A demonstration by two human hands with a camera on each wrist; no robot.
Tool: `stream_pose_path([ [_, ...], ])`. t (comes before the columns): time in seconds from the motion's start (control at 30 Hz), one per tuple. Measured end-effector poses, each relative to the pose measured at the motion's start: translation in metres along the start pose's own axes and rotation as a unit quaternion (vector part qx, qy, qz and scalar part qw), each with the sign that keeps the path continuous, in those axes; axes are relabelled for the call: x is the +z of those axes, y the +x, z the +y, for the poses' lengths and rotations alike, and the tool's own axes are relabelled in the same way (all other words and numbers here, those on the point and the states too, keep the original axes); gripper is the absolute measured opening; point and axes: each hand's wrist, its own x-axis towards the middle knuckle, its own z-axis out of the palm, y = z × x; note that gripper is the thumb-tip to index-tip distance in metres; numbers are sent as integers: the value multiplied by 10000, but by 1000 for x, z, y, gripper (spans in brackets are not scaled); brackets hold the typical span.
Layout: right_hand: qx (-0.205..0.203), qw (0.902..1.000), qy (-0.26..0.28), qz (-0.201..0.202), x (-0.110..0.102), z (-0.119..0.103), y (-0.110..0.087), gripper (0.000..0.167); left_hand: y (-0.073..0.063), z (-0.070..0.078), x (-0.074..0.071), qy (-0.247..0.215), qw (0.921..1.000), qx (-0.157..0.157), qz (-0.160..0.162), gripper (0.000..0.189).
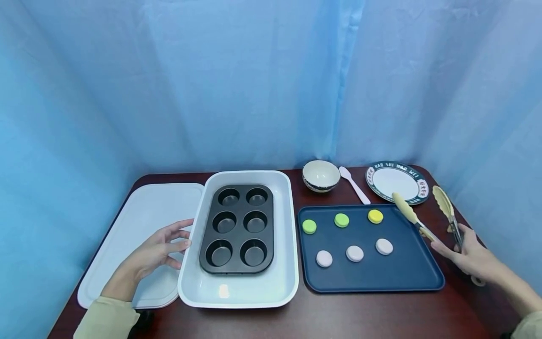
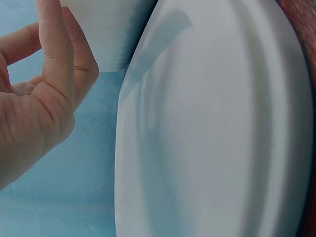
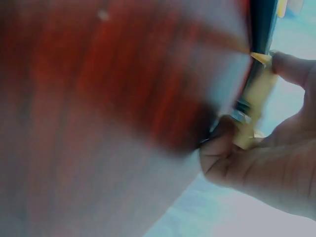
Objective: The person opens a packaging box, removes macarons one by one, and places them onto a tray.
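My right hand [image 1: 474, 254] grips a pair of tongs [image 1: 427, 234] by their metal arms, and the two cream scalloped tips stand wide apart. One tip reaches over the right back corner of the dark blue tray [image 1: 406, 263]; the other is right of it. On the tray lie two green macarons [image 1: 341, 220], a yellow macaron [image 1: 375, 216] and three pale pink macarons [image 1: 354, 254]. My left hand [image 1: 158, 249] has its fingers spread and loosely bent, fingertips right at the left wall of the white basin [image 1: 186, 282]. Inside the basin sits a dark muffin tin [image 1: 237, 228] with several cups.
A white lid-like board [image 1: 139, 221] lies under my left hand, beside the basin. At the back stand a small bowl [image 1: 321, 175], a pale pink spoon [image 1: 354, 185] and a green-rimmed plate [image 1: 398, 181]. Blue curtains [image 1: 237, 84] hang close behind the dark wooden table [image 1: 338, 320].
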Motion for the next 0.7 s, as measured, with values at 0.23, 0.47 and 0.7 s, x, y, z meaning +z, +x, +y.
stream_pose_path([
  [0.23, 619, 9940, -624, -652, -17, -6, 3, 106, 0, 2, -2, 32, 10000, 17, -1, 72],
  [0.47, 646, 9935, -673, -651, -17, -6, 2, 105, 1, 3, -1, 16, 10000, 40, -48, 72],
  [0.7, 400, 9947, -887, -344, -24, -9, 5, 108, 2, 6, -3, 279, 9996, 84, -52, 71],
])
